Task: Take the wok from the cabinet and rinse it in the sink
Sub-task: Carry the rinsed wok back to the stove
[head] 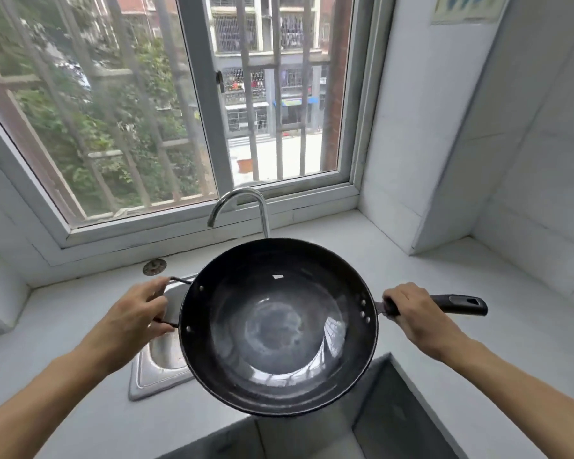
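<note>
**Dark steel over the basin**

Black and dry-looking, the wok (278, 326) is hanging level above the sink (161, 359), covering most of it. The left hand (136, 318) is gripping the wire loop handle (174, 301), and the right hand (418, 314) is clenching round the long handle (458, 304) close to the bowl.

By my reading, the carry from the cabinet is finished and the rinse is not yet begun: no water is running from the tap (239, 207), and the spout is pointing down just beyond the wok's far rim. The next move is probably calling for one hand to let go and reach the tap, so the other must bear the wok alone, or the wok must settle into the sink first.

Room is lying open on the desk (395, 253) to either side, while the window sill (179, 226) and the corner wall (428, 160) are closing in behind. A step in the desk edge is sitting just under the near rim.
</note>
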